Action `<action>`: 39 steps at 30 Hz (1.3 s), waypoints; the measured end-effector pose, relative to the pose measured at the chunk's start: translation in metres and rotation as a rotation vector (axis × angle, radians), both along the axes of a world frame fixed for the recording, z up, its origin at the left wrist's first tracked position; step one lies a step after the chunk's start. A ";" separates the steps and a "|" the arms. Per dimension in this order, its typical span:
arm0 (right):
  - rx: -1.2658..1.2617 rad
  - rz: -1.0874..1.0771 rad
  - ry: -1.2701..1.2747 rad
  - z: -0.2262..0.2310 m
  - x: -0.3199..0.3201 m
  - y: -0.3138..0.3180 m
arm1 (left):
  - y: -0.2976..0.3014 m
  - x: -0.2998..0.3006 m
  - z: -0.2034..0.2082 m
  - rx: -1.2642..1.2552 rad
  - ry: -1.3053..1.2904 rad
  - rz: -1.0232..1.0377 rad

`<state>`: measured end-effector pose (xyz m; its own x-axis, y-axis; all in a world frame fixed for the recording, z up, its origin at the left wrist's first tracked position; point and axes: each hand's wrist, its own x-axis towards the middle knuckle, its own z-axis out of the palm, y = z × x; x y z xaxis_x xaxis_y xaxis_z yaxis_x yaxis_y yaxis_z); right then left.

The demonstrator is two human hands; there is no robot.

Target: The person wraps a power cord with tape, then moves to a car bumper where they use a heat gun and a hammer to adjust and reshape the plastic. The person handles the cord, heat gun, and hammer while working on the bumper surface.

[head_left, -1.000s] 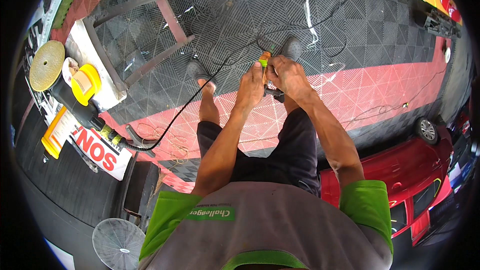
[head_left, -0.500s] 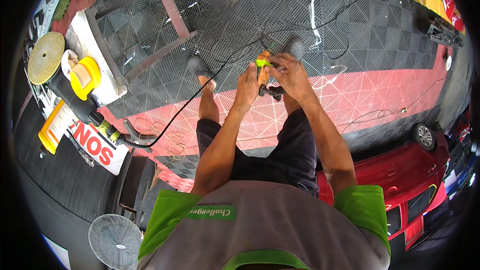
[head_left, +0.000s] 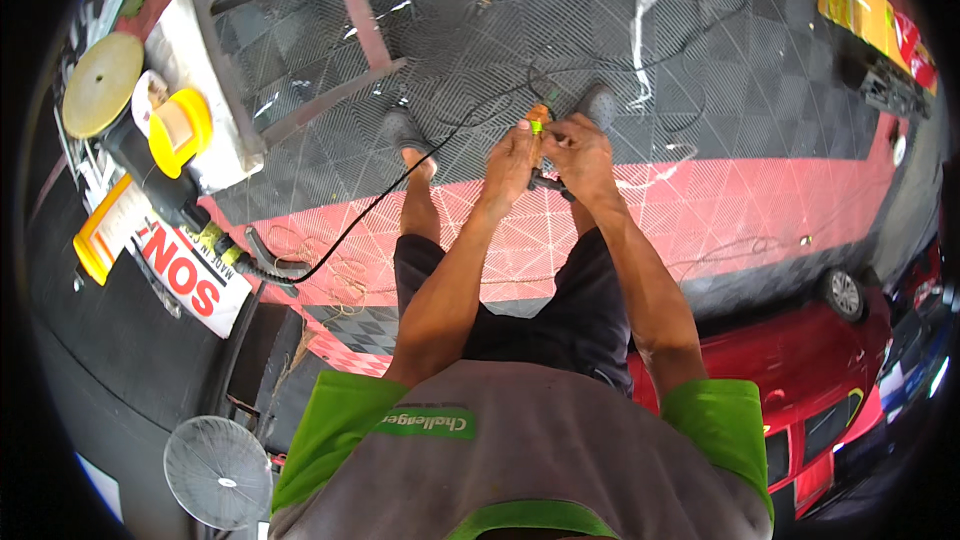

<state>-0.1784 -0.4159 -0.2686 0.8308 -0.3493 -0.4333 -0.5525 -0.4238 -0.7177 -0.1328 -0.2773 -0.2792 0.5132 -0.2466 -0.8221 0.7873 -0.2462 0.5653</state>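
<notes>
Grey and red ribbed floor tiles (head_left: 740, 202) spread beneath you; red car (head_left: 815, 345) off to your right, round fan (head_left: 217, 472) low on the left. Orange tool (head_left: 540, 112), black at its near end, sits between your hands, above the floor and in front of your shins. Your left hand (head_left: 508, 165) is closed on its left side, thumb beside a yellow-green band (head_left: 537, 127). Your right hand (head_left: 583, 152) has its fingertips bunched close at the other side; cannot tell what they pinch. Black cable (head_left: 385, 202) loops past your left leg.
</notes>
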 end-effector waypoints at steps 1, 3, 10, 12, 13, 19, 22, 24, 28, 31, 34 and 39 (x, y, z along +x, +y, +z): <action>0.035 -0.020 -0.026 -0.004 0.005 0.004 | 0.001 0.003 0.001 -0.031 -0.003 0.018; 0.117 -0.001 0.024 -0.002 0.009 -0.002 | -0.002 0.006 -0.001 -0.031 -0.033 -0.013; 0.630 -0.146 0.272 -0.011 0.008 -0.012 | 0.011 0.016 -0.006 0.144 0.057 -0.298; 0.810 -0.260 0.281 -0.010 0.008 -0.013 | 0.010 0.014 -0.006 0.164 0.092 -0.275; 0.903 -0.333 0.234 -0.013 0.009 -0.013 | 0.009 0.011 -0.008 0.091 0.082 -0.191; 0.936 -1.008 0.175 0.018 0.029 0.024 | 0.001 0.018 -0.014 -0.186 0.109 0.188; 1.166 -0.872 0.370 -0.017 -0.004 0.025 | -0.006 0.005 -0.008 -0.120 0.039 0.180; 1.284 -0.784 0.405 -0.021 -0.015 0.022 | 0.001 0.001 -0.012 -0.012 -0.150 -0.032; 1.311 -0.684 0.364 0.010 -0.006 0.018 | 0.027 -0.011 -0.025 0.157 -0.497 -0.345; 1.276 -0.721 0.355 0.005 -0.016 0.016 | 0.021 0.004 0.020 0.252 -0.618 -0.354; 1.186 -0.690 0.331 0.004 -0.020 0.017 | 0.028 0.011 0.017 0.133 -0.824 -0.500; 0.817 -0.449 0.293 0.048 -0.005 0.012 | 0.028 0.028 0.015 -0.003 -0.700 -0.603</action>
